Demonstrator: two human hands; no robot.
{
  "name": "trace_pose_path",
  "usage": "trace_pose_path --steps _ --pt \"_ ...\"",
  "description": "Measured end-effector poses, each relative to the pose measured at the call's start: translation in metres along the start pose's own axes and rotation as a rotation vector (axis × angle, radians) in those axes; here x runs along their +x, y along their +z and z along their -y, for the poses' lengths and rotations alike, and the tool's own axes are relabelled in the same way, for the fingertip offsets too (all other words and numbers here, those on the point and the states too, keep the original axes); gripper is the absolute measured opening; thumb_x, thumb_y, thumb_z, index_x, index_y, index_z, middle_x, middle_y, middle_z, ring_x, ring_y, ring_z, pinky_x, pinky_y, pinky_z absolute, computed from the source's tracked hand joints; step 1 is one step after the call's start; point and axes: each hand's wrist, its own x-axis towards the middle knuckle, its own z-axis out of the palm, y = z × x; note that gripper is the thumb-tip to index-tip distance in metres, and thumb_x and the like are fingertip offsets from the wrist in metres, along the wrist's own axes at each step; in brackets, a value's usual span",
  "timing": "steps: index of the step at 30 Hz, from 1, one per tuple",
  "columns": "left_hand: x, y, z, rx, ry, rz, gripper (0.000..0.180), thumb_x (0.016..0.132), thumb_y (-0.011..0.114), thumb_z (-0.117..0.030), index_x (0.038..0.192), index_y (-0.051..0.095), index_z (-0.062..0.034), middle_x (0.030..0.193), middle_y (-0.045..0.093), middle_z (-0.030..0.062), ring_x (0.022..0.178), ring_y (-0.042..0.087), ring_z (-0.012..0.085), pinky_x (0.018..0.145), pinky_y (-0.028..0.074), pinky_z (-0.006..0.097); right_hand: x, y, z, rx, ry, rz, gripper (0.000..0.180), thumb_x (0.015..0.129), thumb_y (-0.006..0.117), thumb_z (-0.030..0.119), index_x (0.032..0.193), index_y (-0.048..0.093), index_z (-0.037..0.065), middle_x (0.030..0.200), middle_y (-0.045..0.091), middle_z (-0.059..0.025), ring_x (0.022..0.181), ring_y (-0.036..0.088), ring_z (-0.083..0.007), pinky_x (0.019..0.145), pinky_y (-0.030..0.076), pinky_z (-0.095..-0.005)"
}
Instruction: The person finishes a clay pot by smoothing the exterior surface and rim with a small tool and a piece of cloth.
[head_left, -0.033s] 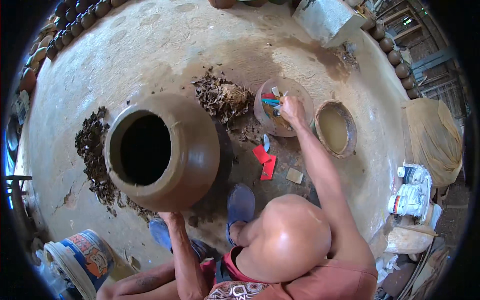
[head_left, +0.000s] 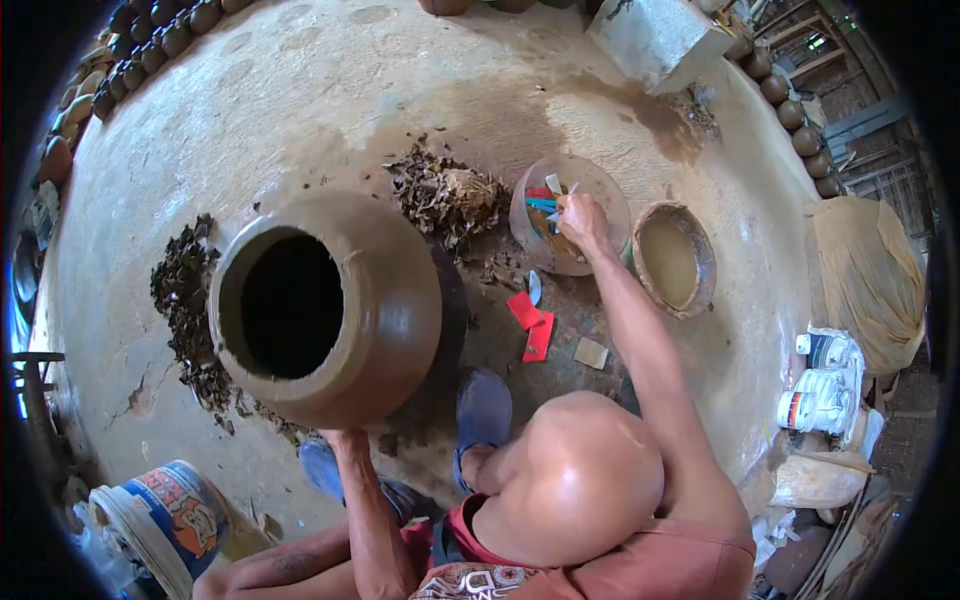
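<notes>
A large, wet-looking brown clay pot [head_left: 395,300] stands at my left, its wide dark mouth turned up toward me and its rim uneven. Against the pot's near underside is my left hand [head_left: 345,436], its fingers hidden by the pot. My right hand [head_left: 583,222] reaches into a round, translucent plastic tub [head_left: 618,195], fingers curled together; what they grip, if anything, is hard to make out. Beside those fingers in the tub lie a turquoise tool [head_left: 541,204] and small white and red pieces. Next to the tub is a bowl of murky water [head_left: 668,262].
Two red flat pieces [head_left: 538,337], a tan square [head_left: 591,352] and a pale blue-white curved piece [head_left: 534,289] lie before my feet. Piles of dark scraps [head_left: 183,300] flank the pot. A bucket [head_left: 180,515] stands near left; round pots [head_left: 790,115] line the far right edge.
</notes>
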Motion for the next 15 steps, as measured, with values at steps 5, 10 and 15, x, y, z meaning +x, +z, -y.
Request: trace_pose_path --steps 5,10,15 --pt "0.026 -0.018 0.005 -0.13 -0.009 0.067 0.045 0.104 0.062 -0.029 0.142 0.054 -0.0067 0.133 0.063 0.0094 0.115 0.064 0.0226 0.091 0.057 0.039 0.003 0.019 0.022 -0.023 -0.099 0.038 0.018 0.082 0.062 0.01 0.089 0.078 0.006 0.09 0.073 -0.0257 0.086 0.074 -0.0423 0.079 0.059 -0.0523" --pt "0.064 -0.008 -0.021 -0.142 0.166 0.243 0.04 0.105 0.061 -0.029 0.137 0.058 -0.0052 0.125 0.067 0.0104 0.107 0.067 0.0211 0.088 0.057 0.036 0.001 -0.013 0.011 0.104 -0.077 -0.129 0.016 0.087 0.062 0.018 0.089 0.07 0.005 0.081 0.07 -0.0251 0.08 0.07 -0.0447 0.072 0.054 -0.055" --pt "0.075 0.032 -0.039 0.109 0.198 -0.019 0.041 0.106 0.061 -0.037 0.13 0.063 -0.004 0.113 0.071 0.0066 0.096 0.066 0.0149 0.085 0.054 0.033 -0.018 -0.134 -0.006 0.129 -0.093 -0.335 0.013 0.092 0.064 0.014 0.093 0.065 0.001 0.085 0.07 -0.0197 0.071 0.07 -0.0355 0.066 0.054 -0.047"
